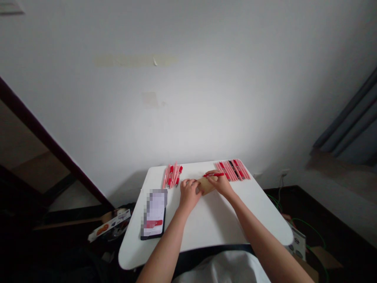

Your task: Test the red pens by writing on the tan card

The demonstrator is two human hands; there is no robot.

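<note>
On the white table (pixel 212 220), a small tan piece of paper or card (pixel 207 186) lies between my two hands. My left hand (pixel 190 192) grips its left side, with the thumb over the near edge. Pinched in my right hand (pixel 220 183) is a red pen (pixel 218 174), held nearly level above the paper's far right part. The pen's tip points left; whether it touches the paper I cannot tell. Behind my right hand, pink and red pens (pixel 234 171) lie side by side in a row, with a black one among them.
A looser pile of pink and red pens (pixel 172 175) lies at the table's back left. Nearer, left of my forearm, is a phone (pixel 154 214) with a lit, blurred screen. The wall (pixel 200 118) rises behind the table. Boxes (pixel 113 224) and green cables (pixel 312 230) are on the floor.
</note>
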